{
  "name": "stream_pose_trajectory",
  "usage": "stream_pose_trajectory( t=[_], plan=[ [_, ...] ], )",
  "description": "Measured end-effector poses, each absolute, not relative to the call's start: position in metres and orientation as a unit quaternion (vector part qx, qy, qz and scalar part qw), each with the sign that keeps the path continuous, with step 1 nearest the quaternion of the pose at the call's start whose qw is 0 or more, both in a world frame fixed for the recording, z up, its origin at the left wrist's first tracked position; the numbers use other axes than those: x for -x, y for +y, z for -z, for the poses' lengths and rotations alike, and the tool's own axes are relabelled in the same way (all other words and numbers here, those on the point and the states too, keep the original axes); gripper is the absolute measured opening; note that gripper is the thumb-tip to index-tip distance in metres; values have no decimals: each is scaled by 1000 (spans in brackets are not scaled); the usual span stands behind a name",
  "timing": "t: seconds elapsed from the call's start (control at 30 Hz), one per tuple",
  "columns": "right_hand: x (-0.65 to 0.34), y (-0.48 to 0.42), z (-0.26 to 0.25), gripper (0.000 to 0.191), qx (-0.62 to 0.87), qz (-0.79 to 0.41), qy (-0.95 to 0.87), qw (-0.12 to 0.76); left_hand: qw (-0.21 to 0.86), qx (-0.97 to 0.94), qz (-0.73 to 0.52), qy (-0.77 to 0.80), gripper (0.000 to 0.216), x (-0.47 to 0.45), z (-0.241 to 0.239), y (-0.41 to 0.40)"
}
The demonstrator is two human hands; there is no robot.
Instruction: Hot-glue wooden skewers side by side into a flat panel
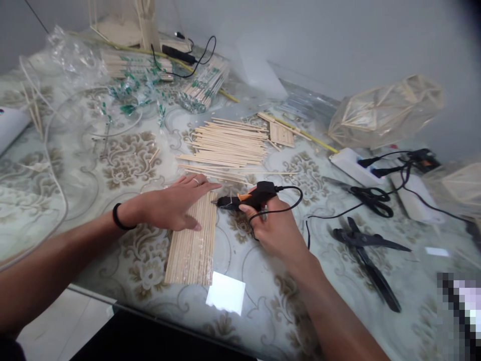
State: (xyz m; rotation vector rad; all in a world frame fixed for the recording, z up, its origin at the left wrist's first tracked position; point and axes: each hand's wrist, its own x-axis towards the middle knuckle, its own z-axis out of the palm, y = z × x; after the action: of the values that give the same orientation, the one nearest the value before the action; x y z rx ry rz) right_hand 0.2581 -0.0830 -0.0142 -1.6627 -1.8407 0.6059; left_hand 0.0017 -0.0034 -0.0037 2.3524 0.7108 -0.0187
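Observation:
A flat panel of wooden sticks, laid side by side, rests on the table with shiny glue streaks on its lower part. My left hand lies across the panel's upper part, fingers stretched out and thumb on the sticks. In my right hand is a black glue gun with an orange trigger and a cord. Its nozzle points left at the panel's upper right edge; whether it touches is too small to tell. Just beyond the panel lies a pile of loose wooden sticks.
Black scissors and large black shears lie at right. Behind them are a white power strip with plugs and a stick-framed structure. Bagged sticks and plastic wrapping are at the back. A small stick panel lies beyond the pile.

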Motion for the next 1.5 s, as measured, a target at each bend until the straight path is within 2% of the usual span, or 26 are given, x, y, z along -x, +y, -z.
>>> stream_pose_trajectory(
  t=[0.53, 0.7, 0.93, 1.1, 1.3, 1.5],
  plan=[
    [-256, -79, 21, 22, 630, -222, -672, 319, 335, -901, -12, 275, 86, -2, 1, -5],
    [-260, -79, 25, 22, 618, -238, -668, 341, 346, -892, -1, 291, 77, -1, -1, -7],
    [-262, -81, 24, 28, 631, -201, -687, 298, 255, -899, -27, 354, 78, -4, 2, -12],
    [-262, -84, 25, 34, 636, -173, -701, 274, 241, -905, -15, 350, 66, -4, 0, -12],
    [-265, -84, 25, 30, 629, -168, -714, 258, 235, -908, -9, 346, 65, -5, -1, -12],
    [-269, -85, 22, 37, 616, -184, -727, 240, 223, -911, -8, 346, 64, -6, -1, -14]
  ],
)
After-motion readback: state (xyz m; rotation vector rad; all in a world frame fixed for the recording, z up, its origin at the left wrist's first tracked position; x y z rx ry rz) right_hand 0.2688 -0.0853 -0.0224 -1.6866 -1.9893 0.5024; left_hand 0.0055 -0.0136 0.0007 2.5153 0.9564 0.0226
